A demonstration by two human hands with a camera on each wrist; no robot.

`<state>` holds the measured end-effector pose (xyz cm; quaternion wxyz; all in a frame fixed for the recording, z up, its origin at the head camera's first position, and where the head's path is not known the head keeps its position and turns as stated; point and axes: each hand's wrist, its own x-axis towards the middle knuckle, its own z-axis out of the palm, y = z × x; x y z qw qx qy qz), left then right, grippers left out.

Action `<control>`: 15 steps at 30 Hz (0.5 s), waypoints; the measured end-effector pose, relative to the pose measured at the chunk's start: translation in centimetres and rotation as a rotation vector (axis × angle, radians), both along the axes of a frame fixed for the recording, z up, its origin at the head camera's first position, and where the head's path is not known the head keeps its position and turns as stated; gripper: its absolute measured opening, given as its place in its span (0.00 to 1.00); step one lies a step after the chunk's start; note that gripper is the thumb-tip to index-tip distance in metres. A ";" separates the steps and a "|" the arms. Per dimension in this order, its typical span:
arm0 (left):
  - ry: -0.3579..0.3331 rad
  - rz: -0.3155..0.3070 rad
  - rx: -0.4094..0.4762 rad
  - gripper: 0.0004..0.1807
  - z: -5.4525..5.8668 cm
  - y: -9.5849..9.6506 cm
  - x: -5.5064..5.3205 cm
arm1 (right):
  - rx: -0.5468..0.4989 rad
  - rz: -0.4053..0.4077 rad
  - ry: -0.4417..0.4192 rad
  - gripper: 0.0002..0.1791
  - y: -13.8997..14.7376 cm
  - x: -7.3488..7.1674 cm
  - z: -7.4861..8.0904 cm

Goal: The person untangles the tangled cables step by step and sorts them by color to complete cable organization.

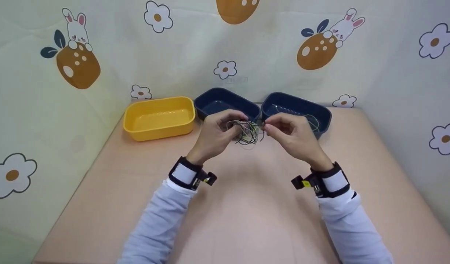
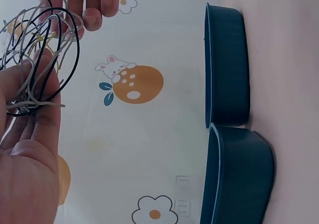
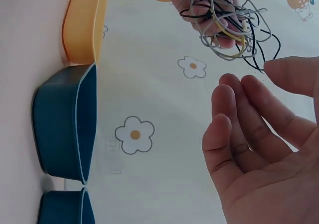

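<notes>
A loose tangle of thin wires (image 1: 249, 134), black, whitish-grey and some yellow, is held up over the table. My left hand (image 1: 216, 135) grips the tangle from its left side, thumb and fingers bent round the strands. On the other side, my right hand (image 1: 298, 137) pinches a black wire (image 3: 258, 63) at the edge of the bundle between thumb and forefinger. The other right fingers (image 3: 224, 129) are bent and hold nothing. In the left wrist view, wire loops (image 2: 79, 40) rise above the left fingers, partly hiding them.
Behind the hands stand a yellow box (image 1: 159, 134) at left, a dark blue box (image 1: 225, 91) in the middle and another dark blue box (image 1: 326, 124) at right. A thin pale wire (image 1: 315, 120) lies in the right one. A printed cloth wall (image 1: 188, 55) encloses the table.
</notes>
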<state>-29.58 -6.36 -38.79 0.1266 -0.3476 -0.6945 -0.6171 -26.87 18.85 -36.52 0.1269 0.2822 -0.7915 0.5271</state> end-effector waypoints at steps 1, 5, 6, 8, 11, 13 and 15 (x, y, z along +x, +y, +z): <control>0.002 -0.008 0.002 0.11 -0.1 0.1 0.0 | -0.004 0.002 -0.005 0.05 -0.1 0.1 0.0; 0.012 -0.029 0.002 0.11 -0.3 0.2 0.1 | -0.030 0.001 -0.015 0.03 -0.4 0.2 -0.2; 0.014 -0.034 0.002 0.12 -0.3 0.2 0.1 | -0.036 0.002 -0.016 0.03 -0.4 0.2 -0.2; 0.017 -0.036 -0.004 0.12 -0.4 0.2 0.0 | -0.040 0.003 -0.016 0.03 -0.3 0.2 -0.2; 0.021 -0.028 -0.015 0.12 -0.3 0.2 0.0 | -0.044 0.005 -0.022 0.04 -0.2 0.1 -0.2; 0.026 -0.017 -0.024 0.12 -0.2 0.1 0.0 | -0.058 0.011 -0.029 0.03 -0.1 0.1 -0.2; 0.031 -0.003 -0.033 0.11 -0.1 0.0 0.0 | -0.077 0.020 -0.035 0.04 0.0 0.0 -0.2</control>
